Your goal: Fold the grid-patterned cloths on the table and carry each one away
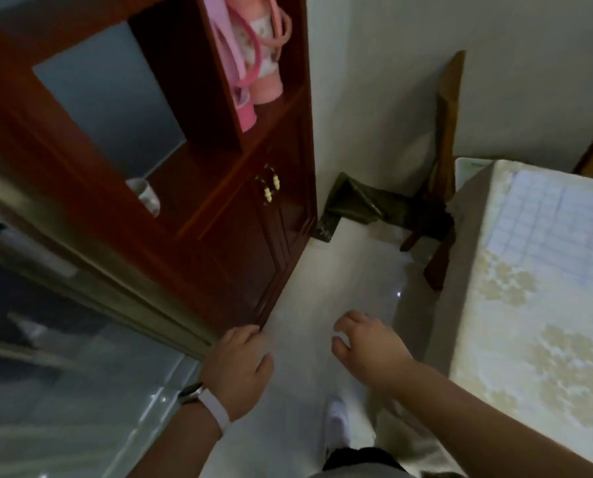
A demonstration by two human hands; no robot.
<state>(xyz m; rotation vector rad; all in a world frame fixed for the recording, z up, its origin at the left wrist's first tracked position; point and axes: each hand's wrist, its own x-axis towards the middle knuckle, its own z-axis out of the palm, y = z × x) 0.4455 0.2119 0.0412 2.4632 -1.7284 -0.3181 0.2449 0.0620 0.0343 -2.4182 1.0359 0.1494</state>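
Red-brown cabinet [246,236], pink bags [253,56] on its shelf, white cup [146,196] below, dark bag [357,201] on floor [340,270]

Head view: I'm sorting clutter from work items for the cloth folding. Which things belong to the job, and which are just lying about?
Job: grid-patterned cloth, table under it, left hand, right hand, both empty.
Lying about: wooden cabinet, pink bottles on its shelf, cup.

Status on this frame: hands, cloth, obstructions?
Left hand and right hand empty, fingers loose. Grid-patterned cloth lies on the table, right of both hands, untouched. Wooden cabinet close on the left.
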